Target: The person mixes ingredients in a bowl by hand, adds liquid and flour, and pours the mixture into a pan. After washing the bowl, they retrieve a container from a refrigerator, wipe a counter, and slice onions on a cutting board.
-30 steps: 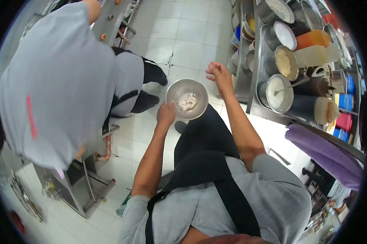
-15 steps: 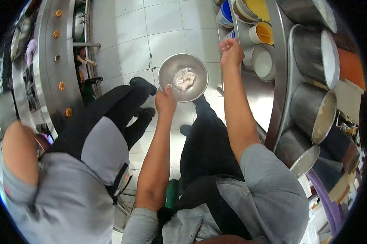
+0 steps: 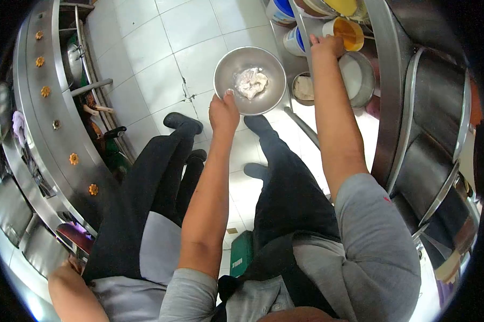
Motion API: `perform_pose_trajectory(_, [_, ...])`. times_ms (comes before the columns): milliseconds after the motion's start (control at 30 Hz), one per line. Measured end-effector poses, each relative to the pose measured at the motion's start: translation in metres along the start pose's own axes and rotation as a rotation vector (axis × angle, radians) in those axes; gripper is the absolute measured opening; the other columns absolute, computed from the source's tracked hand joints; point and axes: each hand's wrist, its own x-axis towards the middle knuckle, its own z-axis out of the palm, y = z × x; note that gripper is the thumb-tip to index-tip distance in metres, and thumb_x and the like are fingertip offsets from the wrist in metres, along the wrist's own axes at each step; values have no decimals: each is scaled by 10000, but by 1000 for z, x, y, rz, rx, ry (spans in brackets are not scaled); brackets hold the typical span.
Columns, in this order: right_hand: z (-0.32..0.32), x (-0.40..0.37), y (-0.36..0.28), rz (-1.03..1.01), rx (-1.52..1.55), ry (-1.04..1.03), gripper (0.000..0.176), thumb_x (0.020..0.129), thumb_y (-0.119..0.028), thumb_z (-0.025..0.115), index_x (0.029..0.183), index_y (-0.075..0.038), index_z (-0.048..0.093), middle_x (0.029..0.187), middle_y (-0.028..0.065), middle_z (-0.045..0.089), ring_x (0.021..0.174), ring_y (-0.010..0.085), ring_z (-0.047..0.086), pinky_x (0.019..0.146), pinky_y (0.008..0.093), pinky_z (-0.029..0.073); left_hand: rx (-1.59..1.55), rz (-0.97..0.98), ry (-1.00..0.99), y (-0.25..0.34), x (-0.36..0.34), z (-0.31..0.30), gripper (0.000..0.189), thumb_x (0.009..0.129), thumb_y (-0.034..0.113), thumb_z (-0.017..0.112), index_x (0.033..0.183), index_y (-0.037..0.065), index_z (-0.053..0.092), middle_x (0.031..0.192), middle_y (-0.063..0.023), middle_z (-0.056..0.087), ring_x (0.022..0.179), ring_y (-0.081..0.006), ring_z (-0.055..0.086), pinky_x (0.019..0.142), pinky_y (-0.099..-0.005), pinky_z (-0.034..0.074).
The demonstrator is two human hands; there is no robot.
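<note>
- bowl (image 3: 276, 80) at 12 o'clock, held out above the floor (image 3: 188, 43). pale floury lump (image 3: 251, 82) sits in its bottom. mouth faces up to the camera; presumably kept that way so the lump stays put. the one-handed rim hold seems to leave the other arm free.
- left hand (image 3: 224, 112) at the bowl's 8 o'clock: thumb over the rim onto the inner wall, fingers beneath mostly hidden, closed on it.
- right hand (image 3: 327, 47) at the bowl's 2 o'clock, well apart, arm stretched out. fingers partly curled, back of hand to camera; no held thing visible. tub (image 3: 329, 27) just beside; cannot tell whether they touch.
- farther out, 3 o'clock: pot (image 3: 367, 78), white contents. tub and pot lower than the table (image 3: 393, 86), probably stowed for easy reach.
- 7 o'clock: co-worker (image 3: 129, 214), close by.
</note>
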Motion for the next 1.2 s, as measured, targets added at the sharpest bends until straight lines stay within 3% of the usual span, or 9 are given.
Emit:
perform_pose_trajectory(200, [-12, 29, 20, 28, -68, -92, 448, 923, -246, 426, 1312, -35, 354, 1185, 161, 507, 972, 294, 581, 761, 404, 519, 74, 63, -25, 41, 38, 14, 361, 907, 271, 470, 942, -74, 572, 885, -292, 619, 857, -435, 606, 752, -472, 466])
perform_pose_trajectory(233, [-14, 10, 22, -84, -141, -74, 349, 904, -152, 349, 1204, 7, 426, 1069, 182, 527, 887, 296, 590, 720, 418, 534, 95, 80, -20, 46, 45, 16, 362, 907, 273, 470, 939, -74, 568, 883, -291, 619, 856, -435, 606, 753, -473, 467])
perform_pose_trajectory(333, [-36, 7, 44, -129, -308, -212, 354, 893, -123, 347, 1186, 63, 416, 1071, 207, 532, 890, 278, 599, 671, 377, 548, 187, 101, -4, 44, 73, 31, 368, 908, 282, 470, 937, -74, 558, 880, -289, 620, 853, -436, 608, 757, -474, 470])
perform_pose_trajectory(500, [-59, 13, 67, -265, -459, -224, 329, 865, -120, 377, 1019, 141, 505, 917, 226, 604, 779, 268, 640, 546, 337, 548, 304, 92, -31, 46, 94, 56, 377, 912, 300, 465, 946, -65, 552, 895, -280, 626, 857, -428, 613, 768, -476, 477])
perform_pose_trajectory(800, [-80, 32, 78, -565, -842, -218, 391, 853, -172, 376, 789, 163, 568, 751, 284, 616, 568, 313, 633, 553, 375, 506, 347, 43, -49, 42, 104, 78, 370, 919, 309, 457, 974, -45, 550, 933, -267, 630, 901, -405, 616, 798, -463, 476])
perform_pose_trajectory(900, [-83, 22, 79, -524, -802, -232, 392, 846, -173, 379, 759, 158, 572, 676, 261, 617, 550, 329, 624, 585, 409, 495, 371, 44, -47, 38, 107, 81, 367, 920, 308, 456, 971, -44, 548, 927, -266, 630, 901, -407, 614, 793, -467, 476])
perform_pose_trajectory(1000, [-87, 25, 86, -407, -761, -270, 323, 820, -127, 399, 894, 142, 562, 803, 214, 586, 602, 248, 607, 591, 328, 511, 358, 74, -57, 26, 110, 89, 367, 920, 307, 457, 968, -46, 545, 923, -269, 628, 895, -410, 614, 790, -470, 476])
perform_pose_trajectory(1100, [-90, 36, 96, -552, -867, -259, 369, 840, -166, 381, 740, 131, 577, 692, 240, 619, 599, 331, 631, 655, 428, 484, 331, 58, -63, 24, 111, 88, 366, 919, 306, 461, 969, -48, 540, 918, -272, 626, 884, -415, 613, 786, -472, 475])
perform_pose_trajectory(1200, [-101, 52, 96, -1065, -1386, -387, 350, 841, -165, 382, 795, 126, 571, 705, 229, 601, 639, 332, 637, 664, 432, 479, 276, 40, -36, 20, 112, 93, 465, 908, 363, 463, 950, -87, 571, 928, -310, 611, 894, -440, 604, 802, -475, 470])
